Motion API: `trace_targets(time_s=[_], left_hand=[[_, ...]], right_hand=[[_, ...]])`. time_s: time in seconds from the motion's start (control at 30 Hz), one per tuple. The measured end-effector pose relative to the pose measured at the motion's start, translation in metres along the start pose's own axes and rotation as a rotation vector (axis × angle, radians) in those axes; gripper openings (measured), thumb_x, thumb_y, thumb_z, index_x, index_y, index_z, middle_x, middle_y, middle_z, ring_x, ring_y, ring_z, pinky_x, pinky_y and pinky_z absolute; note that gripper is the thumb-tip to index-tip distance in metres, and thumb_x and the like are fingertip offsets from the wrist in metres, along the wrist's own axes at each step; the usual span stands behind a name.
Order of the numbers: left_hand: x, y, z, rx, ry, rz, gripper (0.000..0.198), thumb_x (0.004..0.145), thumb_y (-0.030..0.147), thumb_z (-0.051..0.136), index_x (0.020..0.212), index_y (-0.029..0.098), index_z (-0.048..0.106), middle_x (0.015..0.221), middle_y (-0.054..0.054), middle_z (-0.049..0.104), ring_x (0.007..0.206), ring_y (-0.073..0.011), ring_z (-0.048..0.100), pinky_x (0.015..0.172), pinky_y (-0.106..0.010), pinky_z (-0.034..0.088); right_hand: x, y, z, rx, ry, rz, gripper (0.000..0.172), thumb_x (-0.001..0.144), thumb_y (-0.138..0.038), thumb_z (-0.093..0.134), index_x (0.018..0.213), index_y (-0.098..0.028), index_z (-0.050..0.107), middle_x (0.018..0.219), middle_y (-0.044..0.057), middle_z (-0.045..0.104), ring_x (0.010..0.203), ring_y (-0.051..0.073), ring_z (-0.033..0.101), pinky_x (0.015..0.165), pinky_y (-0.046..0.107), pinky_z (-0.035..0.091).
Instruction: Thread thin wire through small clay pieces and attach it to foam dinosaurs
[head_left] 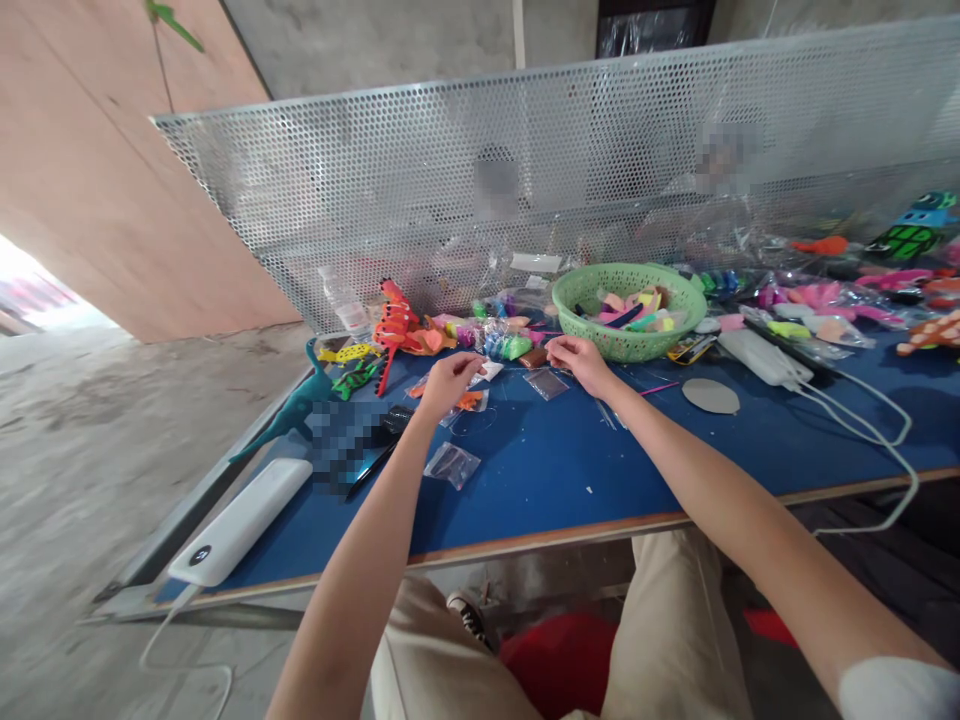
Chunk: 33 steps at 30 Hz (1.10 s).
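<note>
My left hand (pixel 452 382) is over the middle of the blue table (pixel 540 480), its fingers pinched together above small orange pieces (pixel 471 400). Whatever sits between those fingertips is too small to name. To its right, my right hand (pixel 576 362) is also closed at the fingertips, beside a brown piece (pixel 534 358) and in front of the green basket (pixel 630 343). A small clear packet (pixel 545 384) lies between the hands. Another clear bag (pixel 452 464) rests nearer the front edge. Colourful clay-like pieces (pixel 499 340) in plastic lie behind the hands.
A perforated metal screen (pixel 390 170) stands along the back. On the left are a white power bank (pixel 241 520), a teal figure (pixel 300 402) and a red spotted figure (pixel 396 325). Toward the right lie a grey oval (pixel 710 396), a white device (pixel 763 358) with cables, and bagged figures.
</note>
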<state>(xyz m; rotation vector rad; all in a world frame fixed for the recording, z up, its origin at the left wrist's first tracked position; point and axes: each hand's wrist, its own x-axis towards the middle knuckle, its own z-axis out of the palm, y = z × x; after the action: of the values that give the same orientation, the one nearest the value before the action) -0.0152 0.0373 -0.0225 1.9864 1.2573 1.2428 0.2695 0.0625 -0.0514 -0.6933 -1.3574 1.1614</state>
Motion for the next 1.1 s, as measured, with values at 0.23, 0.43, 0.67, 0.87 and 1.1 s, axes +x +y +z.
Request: trace_targets(time_s=[0.23, 0.43, 0.67, 0.87, 1.1], left_hand=[[0.001, 0.012, 0.0, -0.766, -0.077, -0.326, 0.025, 0.079, 0.035, 0.077, 0.083, 0.015, 0.062, 0.068, 0.004, 0.045, 0.049, -0.0046, 0.033, 0.044, -0.018, 0.028], [-0.002, 0.023, -0.006, -0.879, -0.314, -0.423, 0.041, 0.084, 0.035, 0.068, 0.062, 0.019, 0.037, 0.062, 0.007, 0.025, 0.047, -0.0057, 0.028, 0.045, -0.02, 0.032], [0.001, 0.011, 0.003, -0.673, -0.13, -0.393, 0.045, 0.076, 0.031, 0.073, 0.061, 0.021, 0.031, 0.06, 0.008, 0.021, 0.045, -0.0049, 0.021, 0.04, -0.021, 0.019], [0.002, 0.012, 0.006, -0.637, -0.12, -0.416, 0.047, 0.077, 0.037, 0.073, 0.063, 0.022, 0.031, 0.059, 0.008, 0.022, 0.045, -0.0055, 0.021, 0.04, -0.022, 0.019], [-0.002, 0.016, 0.004, -0.551, -0.175, -0.42, 0.052, 0.076, 0.045, 0.079, 0.064, 0.021, 0.035, 0.059, 0.008, 0.021, 0.047, -0.0056, 0.02, 0.043, -0.023, 0.017]], right_hand=[[-0.001, -0.009, 0.005, 0.269, -0.097, 0.056, 0.03, 0.082, -0.05, 0.073, 0.079, -0.023, 0.061, 0.061, -0.003, 0.049, 0.082, 0.019, 0.063, 0.088, 0.036, 0.052], [-0.005, -0.018, 0.008, 0.431, -0.247, 0.145, 0.027, 0.091, -0.044, 0.067, 0.076, -0.023, 0.058, 0.053, -0.008, 0.024, 0.054, 0.013, 0.042, 0.079, 0.034, 0.051], [-0.002, -0.018, 0.006, 0.251, -0.194, 0.115, 0.031, 0.088, -0.048, 0.07, 0.074, -0.023, 0.057, 0.057, -0.007, 0.024, 0.052, 0.013, 0.034, 0.067, 0.034, 0.046], [0.0, -0.016, 0.003, 0.22, -0.146, 0.101, 0.032, 0.086, -0.049, 0.071, 0.072, -0.024, 0.058, 0.059, -0.006, 0.029, 0.053, 0.013, 0.029, 0.062, 0.034, 0.043], [0.001, -0.015, 0.002, 0.211, -0.148, 0.083, 0.032, 0.088, -0.048, 0.07, 0.071, -0.023, 0.058, 0.059, -0.006, 0.029, 0.052, 0.012, 0.031, 0.062, 0.033, 0.044]])
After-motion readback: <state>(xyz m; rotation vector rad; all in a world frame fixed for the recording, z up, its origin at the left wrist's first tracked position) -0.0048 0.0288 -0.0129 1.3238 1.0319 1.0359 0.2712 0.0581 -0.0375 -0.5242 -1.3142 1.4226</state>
